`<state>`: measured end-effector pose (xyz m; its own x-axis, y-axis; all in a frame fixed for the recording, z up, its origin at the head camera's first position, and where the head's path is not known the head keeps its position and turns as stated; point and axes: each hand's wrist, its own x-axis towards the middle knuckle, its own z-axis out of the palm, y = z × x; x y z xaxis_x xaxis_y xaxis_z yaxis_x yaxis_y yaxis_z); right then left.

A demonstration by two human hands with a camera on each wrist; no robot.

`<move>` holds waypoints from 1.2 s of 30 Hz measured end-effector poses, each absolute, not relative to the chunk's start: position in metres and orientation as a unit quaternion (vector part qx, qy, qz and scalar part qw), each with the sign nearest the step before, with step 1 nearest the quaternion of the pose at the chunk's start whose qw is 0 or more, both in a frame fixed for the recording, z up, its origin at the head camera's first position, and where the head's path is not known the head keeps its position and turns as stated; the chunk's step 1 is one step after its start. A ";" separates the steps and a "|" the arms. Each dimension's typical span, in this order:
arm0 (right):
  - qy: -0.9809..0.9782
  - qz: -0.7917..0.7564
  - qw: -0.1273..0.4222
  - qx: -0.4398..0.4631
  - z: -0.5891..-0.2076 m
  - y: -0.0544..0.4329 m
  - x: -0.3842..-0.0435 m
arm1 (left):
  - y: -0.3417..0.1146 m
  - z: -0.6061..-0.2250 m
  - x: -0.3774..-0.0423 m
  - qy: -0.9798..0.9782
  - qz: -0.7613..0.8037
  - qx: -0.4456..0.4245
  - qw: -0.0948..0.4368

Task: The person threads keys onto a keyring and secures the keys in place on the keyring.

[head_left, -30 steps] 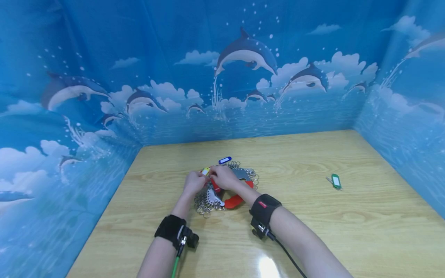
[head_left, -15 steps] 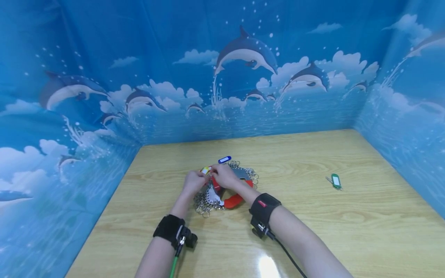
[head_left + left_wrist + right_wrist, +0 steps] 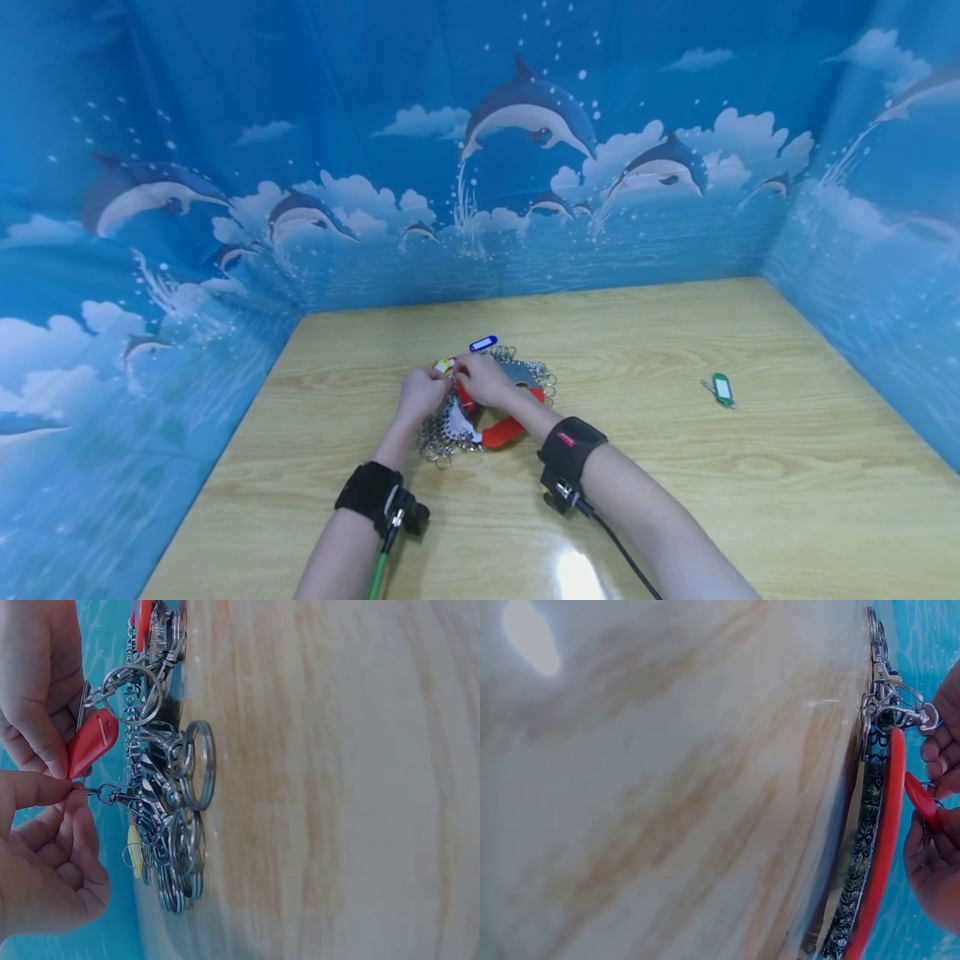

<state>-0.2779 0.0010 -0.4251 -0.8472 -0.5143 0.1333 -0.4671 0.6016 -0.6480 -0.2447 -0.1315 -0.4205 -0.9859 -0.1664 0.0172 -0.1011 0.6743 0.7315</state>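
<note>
My left hand (image 3: 423, 392) pinches a small metal split ring (image 3: 84, 789) linked to a swivel clasp among the hanging key rings. Close by on its right, my right hand (image 3: 483, 379) holds a red key tag (image 3: 94, 742) between thumb and fingers. Both hands are over the left part of a rounded rack with red bands (image 3: 506, 432), a grey plate (image 3: 517, 373) and a white piece (image 3: 459, 422). Metal key rings (image 3: 180, 840) fringe its edge. A yellow key tag (image 3: 444, 365) lies just beyond the left fingers. How the red tag's ring meets the clasp is partly hidden.
A blue key tag (image 3: 483, 343) lies behind the rack. Far to the right, a green key tag (image 3: 722, 389) with a key rests on the wooden table (image 3: 637, 500). A dolphin-print curtain (image 3: 390, 267) closes off the back and sides.
Both hands stay nearly in place, with the fingers shifting slightly around the ring and tag. The rack and loose tags have not visibly moved on the table.
</note>
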 end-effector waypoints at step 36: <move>0.892 -0.356 0.024 -0.277 -0.428 0.004 -0.281 | -0.131 -0.416 -0.243 -0.914 -0.404 0.028 0.006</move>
